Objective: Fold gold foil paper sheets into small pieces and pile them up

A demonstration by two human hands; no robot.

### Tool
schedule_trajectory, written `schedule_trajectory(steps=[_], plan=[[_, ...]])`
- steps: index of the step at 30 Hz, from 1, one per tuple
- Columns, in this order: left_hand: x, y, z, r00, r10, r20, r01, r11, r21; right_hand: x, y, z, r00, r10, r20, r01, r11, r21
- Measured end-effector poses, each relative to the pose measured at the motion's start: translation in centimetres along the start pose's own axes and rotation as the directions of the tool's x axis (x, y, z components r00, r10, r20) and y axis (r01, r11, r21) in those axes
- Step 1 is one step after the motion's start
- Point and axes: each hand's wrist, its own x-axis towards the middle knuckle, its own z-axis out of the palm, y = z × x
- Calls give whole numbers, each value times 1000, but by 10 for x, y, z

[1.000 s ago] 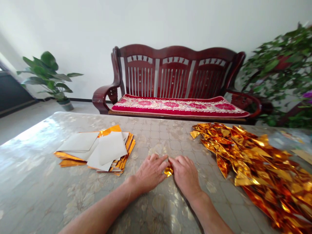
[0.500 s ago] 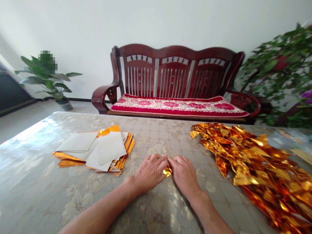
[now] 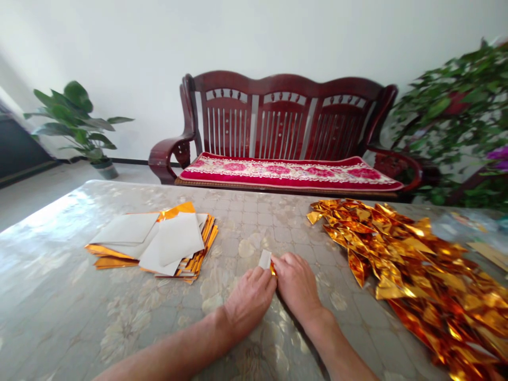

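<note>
Between my hands, over the middle of the table, is a small piece of gold foil paper point(image 3: 265, 259), partly folded, with its pale back showing at the far end and a bit of gold beside it. My left hand point(image 3: 254, 293) has its fingers curled round the near part of the paper. On the other side, my right hand point(image 3: 296, 278) pinches the paper's right edge with thumb and forefinger. Most of the sheet is hidden by the fingers. To the left lies a stack of foil sheets point(image 3: 180, 241), white backs up. A heap of folded gold foil pieces point(image 3: 413, 259) spreads along the right.
The table point(image 3: 159, 323) has a clear patterned cover. A clear plastic bag point(image 3: 464, 225) lies behind the heap at the far right. Beyond the table stand a dark red wooden bench point(image 3: 283, 119), a potted plant point(image 3: 79, 119) and leafy greenery point(image 3: 448, 111).
My left hand has drawn nearer to me and curled its fingers, uncovering the paper's pale far end. My right hand stays at the paper's right side with little movement.
</note>
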Motion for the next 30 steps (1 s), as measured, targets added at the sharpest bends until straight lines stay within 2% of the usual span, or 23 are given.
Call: schedule_trajectory(steps=[6, 12, 17, 22, 30], plan=[[-6, -22, -8, 998, 67, -7, -67, 998, 14, -4, -3, 1, 999, 32, 5, -32, 998, 44], [-10, -49, -16, 1000, -10, 22, 11, 999, -39, -6, -1, 2, 999, -29, -31, 31, 997, 75], [-4, -37, -14, 982, -188, -5, 187, 978, -97, -2, 3, 7, 993, -79, -87, 86, 994, 72], [12, -23, -9, 905, -415, -88, 407, 908, -96, 0, 2, 10, 988, -98, -121, 108, 992, 71], [20, -21, -5, 832, -548, -81, 532, 831, -159, -1, 2, 11, 981, -120, -150, 133, 987, 85]])
